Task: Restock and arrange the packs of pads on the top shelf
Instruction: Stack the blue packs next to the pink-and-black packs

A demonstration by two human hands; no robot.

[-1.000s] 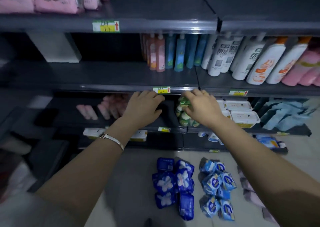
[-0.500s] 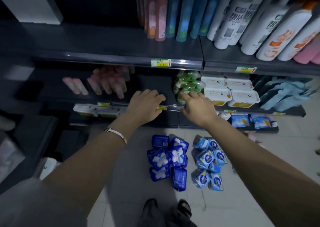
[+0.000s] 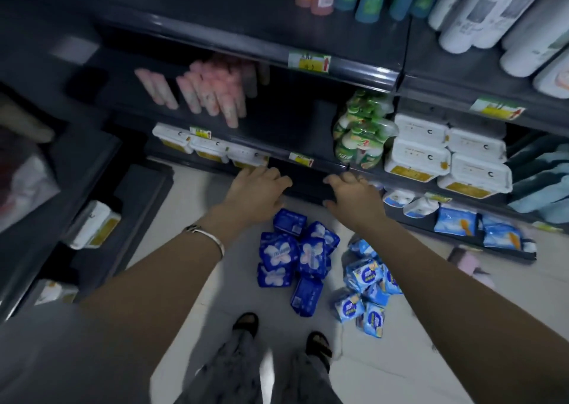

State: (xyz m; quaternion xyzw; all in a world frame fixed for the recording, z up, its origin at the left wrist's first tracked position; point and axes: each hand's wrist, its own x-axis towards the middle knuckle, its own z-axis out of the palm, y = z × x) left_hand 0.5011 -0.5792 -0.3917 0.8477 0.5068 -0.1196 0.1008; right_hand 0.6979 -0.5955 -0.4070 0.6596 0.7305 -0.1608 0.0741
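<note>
1. Head view: the left hand (image 3: pixel 257 194) and the right hand (image 3: pixel 354 199) are stretched forward, apart from each other, fingers loosely bent, gripping nothing.
2. Whether the fingertips touch the low shelf edge (image 3: pixel 329 165) just beyond them cannot be determined.
3. The dark blue packs of pads (image 3: pixel 294 256) lie heaped on the floor (image 3: pixel 191 219), below and between the hands.
4. The light blue packs (image 3: pixel 368 283) lie heaped just beside them, below the right hand.
5. Green packs (image 3: pixel 360 129) stand on the shelf above the right hand, and pink packs (image 3: pixel 212 92) above the left hand.

We see a dim, bluish aisle, perhaps lit from above; glare streaks the dark metal shelf edge (image 3: pixel 378 74). Blur smears the pink upright packs (image 3: pixel 212 92); the dark blue plastic packs of pads (image 3: pixel 278 254) look sharper. Edges bend.
</note>
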